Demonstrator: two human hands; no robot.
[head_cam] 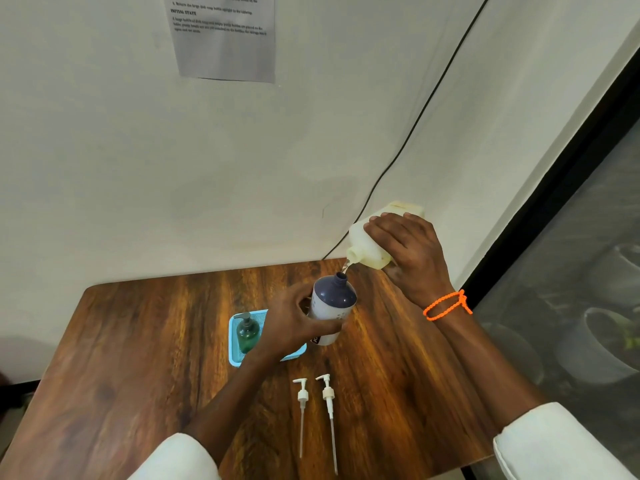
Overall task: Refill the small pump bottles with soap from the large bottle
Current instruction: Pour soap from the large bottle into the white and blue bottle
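Two hands [408, 251] [294, 323] pouring soap.
Fingers clamp large bottle [367, 244] and small bottle [332, 303]; keep spout over neck, tilt slowly.

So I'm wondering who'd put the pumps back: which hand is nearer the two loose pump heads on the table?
Left. The left hand grips the small bottle just above the pump heads; the right hand tips the large bottle higher up, farther back.
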